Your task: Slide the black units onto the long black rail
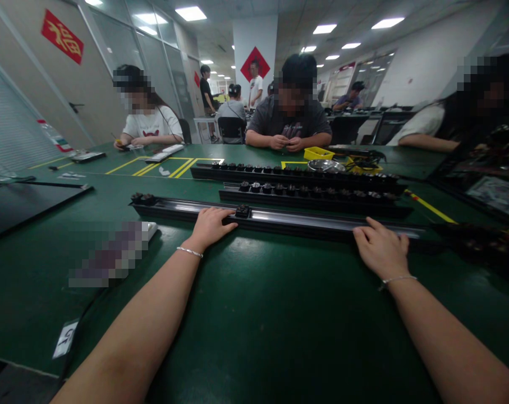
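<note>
**Editor:** What surrounds the work at this green table (254, 314)?

**Photographer:** Two black rails block the far side: a middle rail (317, 204) just behind the nearest one, and a far rail (296, 178) beyond it, each bearing a row of small dark parts. A yellow tray (317, 157) and a round metal dish (326, 169) sit past them, before a co-worker in a dark T-shirt (288, 120), both hands together at the table's edge.

**Editor:** And at the sides?

**Photographer:** A dark tangle (485, 247), too dim to make out, crowds the right end. At left lie a black panel (31, 202), a masked object with a white end (151, 230) and, nearer, a white label (64, 339) beside a black cable.

**Editor:** Where is the nearest rail (296, 219), and which way does it point?

**Photographer:** On the table, directly before the wearer. Its long axis runs left to right, slightly aslant, the right end closer to the body; its shiny channel faces up. A black block (243, 211) sits on it left of centre, two dark parts (142, 198) at its left end.

**Editor:** The grip?

**Photographer:** The left hand (212, 227) rests on the rail beside the block, thumb along the near edge. The right hand (383, 247) lies toward the other end, fingers loosely spread. Whether either squeezes the rail, I cannot tell.
</note>
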